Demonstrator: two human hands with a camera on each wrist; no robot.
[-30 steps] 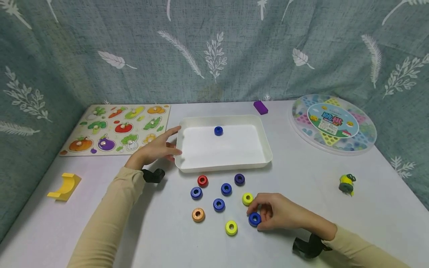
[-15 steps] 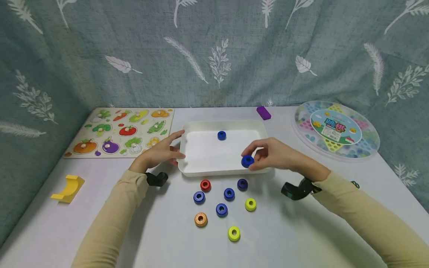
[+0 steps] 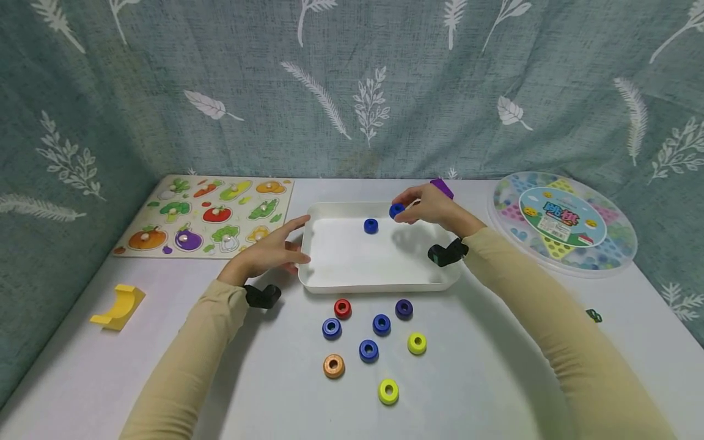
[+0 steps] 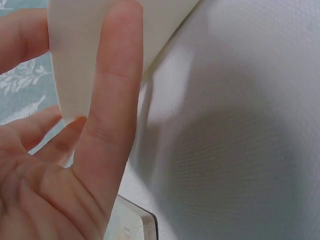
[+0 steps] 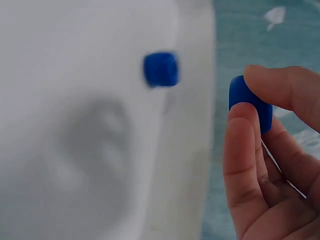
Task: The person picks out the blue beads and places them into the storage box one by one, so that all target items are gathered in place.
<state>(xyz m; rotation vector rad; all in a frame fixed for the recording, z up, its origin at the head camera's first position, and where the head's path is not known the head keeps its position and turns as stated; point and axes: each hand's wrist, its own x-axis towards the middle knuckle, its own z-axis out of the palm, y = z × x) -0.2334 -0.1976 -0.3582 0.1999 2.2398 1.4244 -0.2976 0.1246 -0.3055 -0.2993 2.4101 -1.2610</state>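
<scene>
A white tray (image 3: 330, 284) sits mid-table with one blue ring (image 3: 371, 226) lying inside it. My right hand (image 3: 426, 205) hovers over the tray's far edge and pinches a second blue ring (image 3: 396, 211) (image 5: 245, 97) between thumb and fingers. The first ring (image 5: 161, 69) shows on the tray floor in the right wrist view. My left hand (image 3: 269, 250) rests with straight fingers (image 4: 110, 100) against the tray's left wall (image 4: 75, 55). Several loose rings lie in front of the tray: red (image 3: 343, 308), purple (image 3: 404, 308), three blue, two yellow-green, one orange (image 3: 333, 365).
A vegetable peg puzzle (image 3: 203, 214) lies at the back left, a yellow curved block (image 3: 118, 302) near the left edge. A round game box (image 3: 561, 223) sits at the back right, a purple block (image 3: 442, 186) behind my right hand. A curtain hangs behind the table.
My right hand picked up a blue ring from the front group and carried it up over the tray to its far side. The left hand stayed at the tray's left wall.
</scene>
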